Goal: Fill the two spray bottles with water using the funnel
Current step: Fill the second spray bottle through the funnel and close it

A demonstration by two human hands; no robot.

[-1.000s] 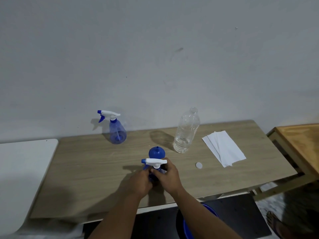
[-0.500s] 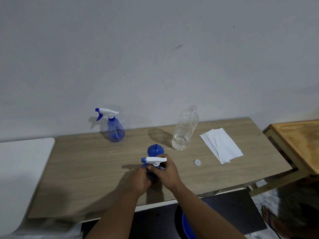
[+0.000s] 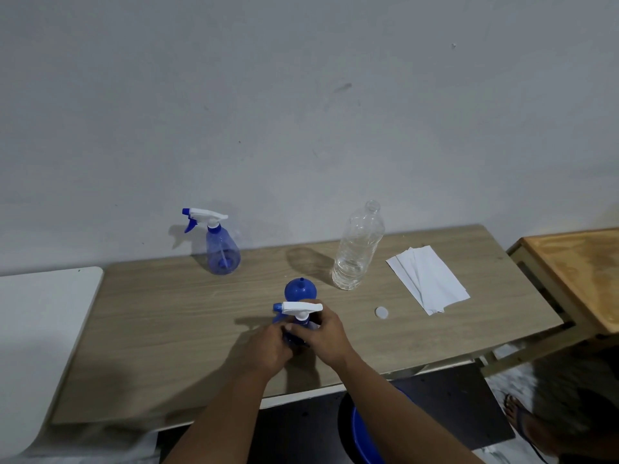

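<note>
Hands at the near tabletop (image 3: 167,329) edge: left hand (image 3: 268,346) grips the near spray bottle (image 3: 298,324) body, right hand (image 3: 326,333) pinches its collar. Blue funnel (image 3: 300,291) just behind; second spray bottle (image 3: 221,249) and water bottle (image 3: 358,249) stand farther back.

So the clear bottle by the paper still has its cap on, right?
No. The head view shows the clear bottle standing beside the paper with its neck open; its cap lies on the table.
</note>
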